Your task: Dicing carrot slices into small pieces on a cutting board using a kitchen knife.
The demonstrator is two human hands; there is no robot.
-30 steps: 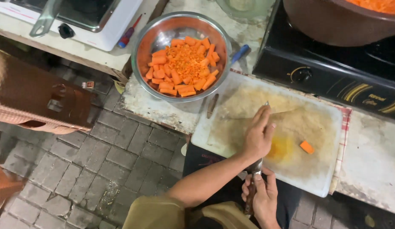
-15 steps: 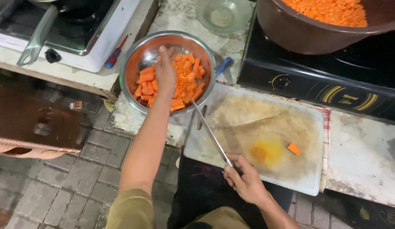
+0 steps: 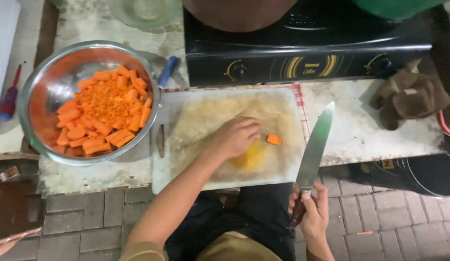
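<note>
My left hand (image 3: 237,136) rests on the white cutting board (image 3: 201,164), fingers curled beside a small orange carrot piece (image 3: 274,139); whether it touches the piece I cannot tell. My right hand (image 3: 312,212) grips the dark handle of a large kitchen knife (image 3: 316,147), its blade pointing away from me over the board's right edge. A steel bowl (image 3: 46,87) to the left holds several carrot chunks and diced carrot (image 3: 105,108).
A black gas stove (image 3: 302,53) with knobs stands behind the board, a brown pot (image 3: 239,12) on it. A brown cloth (image 3: 411,96) lies at the right. A blue-handled tool (image 3: 168,71) sits by the bowl. Paved floor lies below the counter.
My left hand left the bowl of carrots and came back to the board next to the carrot piece. The knife moved right, off the board's centre, blade now pointing away.
</note>
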